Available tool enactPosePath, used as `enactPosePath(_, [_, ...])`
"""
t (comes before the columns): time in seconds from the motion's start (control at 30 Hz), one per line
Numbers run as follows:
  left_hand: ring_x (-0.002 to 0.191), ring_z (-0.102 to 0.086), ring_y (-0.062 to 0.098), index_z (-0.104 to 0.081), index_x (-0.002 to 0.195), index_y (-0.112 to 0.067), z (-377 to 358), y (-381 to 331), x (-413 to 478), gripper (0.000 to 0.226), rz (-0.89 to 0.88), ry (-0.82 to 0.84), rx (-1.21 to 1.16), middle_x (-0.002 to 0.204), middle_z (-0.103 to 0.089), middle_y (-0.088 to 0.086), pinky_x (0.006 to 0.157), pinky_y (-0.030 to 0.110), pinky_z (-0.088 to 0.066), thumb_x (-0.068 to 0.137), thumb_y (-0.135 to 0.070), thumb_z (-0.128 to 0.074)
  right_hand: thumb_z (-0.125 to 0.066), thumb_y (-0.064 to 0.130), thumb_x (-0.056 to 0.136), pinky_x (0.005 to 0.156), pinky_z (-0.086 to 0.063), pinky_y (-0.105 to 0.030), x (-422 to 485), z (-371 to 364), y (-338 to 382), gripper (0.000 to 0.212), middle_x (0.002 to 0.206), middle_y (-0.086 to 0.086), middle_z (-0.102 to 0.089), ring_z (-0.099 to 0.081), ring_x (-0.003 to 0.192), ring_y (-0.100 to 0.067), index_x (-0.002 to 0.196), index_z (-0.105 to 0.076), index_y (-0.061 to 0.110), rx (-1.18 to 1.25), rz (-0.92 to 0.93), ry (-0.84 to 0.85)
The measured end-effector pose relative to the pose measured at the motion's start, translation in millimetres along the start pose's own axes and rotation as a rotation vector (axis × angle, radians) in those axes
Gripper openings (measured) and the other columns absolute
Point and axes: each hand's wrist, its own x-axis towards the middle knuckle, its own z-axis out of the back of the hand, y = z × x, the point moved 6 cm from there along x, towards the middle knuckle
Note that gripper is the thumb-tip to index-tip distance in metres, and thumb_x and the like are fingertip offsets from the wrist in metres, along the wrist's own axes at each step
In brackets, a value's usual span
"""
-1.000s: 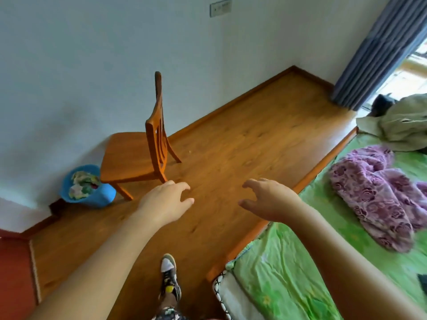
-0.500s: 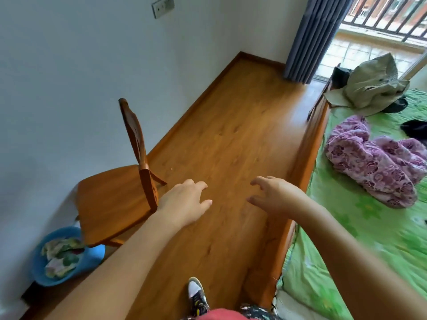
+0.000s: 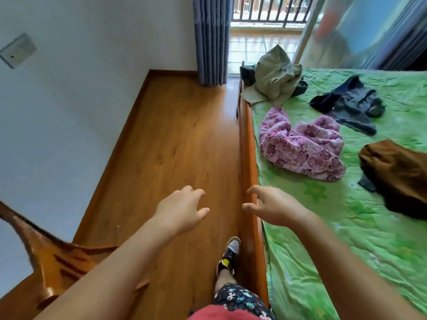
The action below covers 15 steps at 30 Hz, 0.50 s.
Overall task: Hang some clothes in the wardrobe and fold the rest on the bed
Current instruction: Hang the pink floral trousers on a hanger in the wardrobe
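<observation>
Head view has both our hands held out empty: the left hand over the floor, the right hand above the edge of the bed, each grip loose and wide, fingers curled round nothing. On the green bed cover lie a purple floral garment nearest us, an olive garment at the far corner, a dark garment and a brown garment further right.

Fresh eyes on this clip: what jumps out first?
The bright green bed on the right, strewn with crumpled clothes: a purple floral garment near its edge, an olive garment at the far corner, a dark garment and a brown garment further right. Both the left hand and right hand reach forward empty, fingers loosely curled.
</observation>
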Motion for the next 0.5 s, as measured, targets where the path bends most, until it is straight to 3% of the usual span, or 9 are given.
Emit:
enactPosePath(0.27, [0.115,-0.062,0.017,-0.048,0.144,-0.035,49.8,-84.1,193.4,0.052,-0.151,0.035,0.079,0.139,-0.054,-0.004,0.080,0.031,-0.056,0.097,-0.056,-0.054,-0.053,0.065,0.091,0.096,-0.051,-0.042,93.9,103.5,-104.3,0.064,0.136,-0.003,-0.059,-0.058,0.122,-0.024,0.141,-0.050,0.026,0.036,-0.150,-0.066])
enactPosePath(0.5, [0.109,-0.061,0.021,-0.051,0.134,-0.035,57.7,-160.1,320.0,0.046,-0.328,0.169,0.170,0.126,-0.055,-0.003,0.083,0.042,-0.059,0.093,-0.056,-0.053,-0.054,0.062,0.091,0.092,-0.053,-0.045,122.9,147.0,-197.3,0.059,0.129,-0.003,-0.063,-0.061,0.116,-0.025,0.137,-0.052,0.025,0.133,-0.357,-0.084])
